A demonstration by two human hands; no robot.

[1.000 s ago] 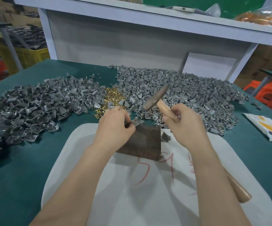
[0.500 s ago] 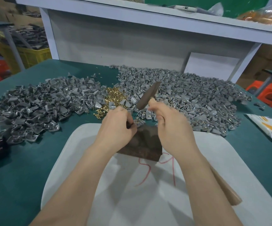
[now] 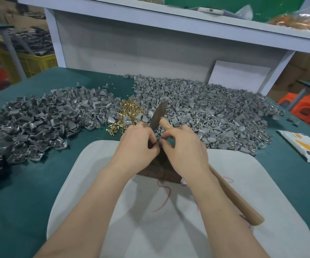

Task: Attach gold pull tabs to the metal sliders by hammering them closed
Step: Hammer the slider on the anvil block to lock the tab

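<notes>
My left hand [image 3: 135, 144] pinches a small part [image 3: 158, 142], my right hand [image 3: 185, 148] grips the hammer [image 3: 234, 198]; I'd seat it flat on the block [image 3: 161, 169] beneath.

A small workshop for hand assembly, by every sign. Green-covered workbench [image 3: 38, 183] heaped left and right with grey metal parts [image 3: 38, 123], a little pile of gold pieces [image 3: 130, 110] between the heaps. Up front, a hammer [image 3: 158, 112], a dark block [image 3: 159, 172] and a white pad [image 3: 169, 229]. Behind, a plain white shelf [image 3: 169, 23]; off to the sides, a yellow crate [image 3: 38, 62], orange stools [image 3: 307, 108] and cardboard boxes [image 3: 307, 62].
</notes>
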